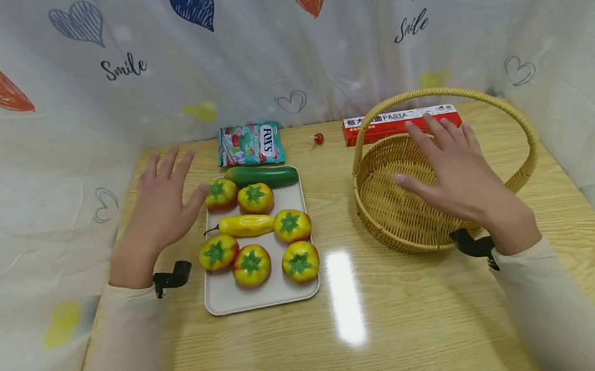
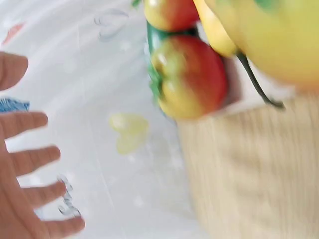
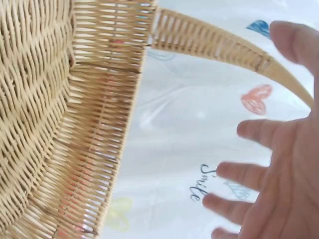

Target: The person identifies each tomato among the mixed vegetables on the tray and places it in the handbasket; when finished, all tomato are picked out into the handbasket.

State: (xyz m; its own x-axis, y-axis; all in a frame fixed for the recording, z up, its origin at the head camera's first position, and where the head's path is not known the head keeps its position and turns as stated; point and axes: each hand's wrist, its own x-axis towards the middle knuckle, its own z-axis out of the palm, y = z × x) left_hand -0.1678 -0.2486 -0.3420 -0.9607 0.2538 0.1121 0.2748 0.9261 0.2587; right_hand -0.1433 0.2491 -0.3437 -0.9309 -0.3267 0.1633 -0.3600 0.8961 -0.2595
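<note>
My left hand (image 1: 164, 203) is spread with straight fingers beside a pale tray (image 1: 262, 300), holding nothing. Several yellow-red tomatoes (image 1: 251, 265) with green star-shaped tops lie on the tray, along with a yellow pepper (image 1: 246, 225) and a green cucumber (image 1: 262, 176). In the left wrist view a tomato (image 2: 192, 77) and the pepper's dark stem (image 2: 256, 82) show close up. Over a wicker basket (image 1: 394, 232) my right hand (image 1: 456, 174) is spread, fingers straight and nothing in them. The basket's handle (image 1: 432, 92) arches above it, and its woven inside is bare.
Behind the tray lies a teal FOX'S candy bag (image 1: 249, 145). A small red item (image 1: 318, 138) sits at the back middle of the wooden table (image 1: 276, 364). A red pasta box (image 1: 375, 131) stands behind the basket. A white curtain (image 1: 256, 46) with hearts encloses the back and sides.
</note>
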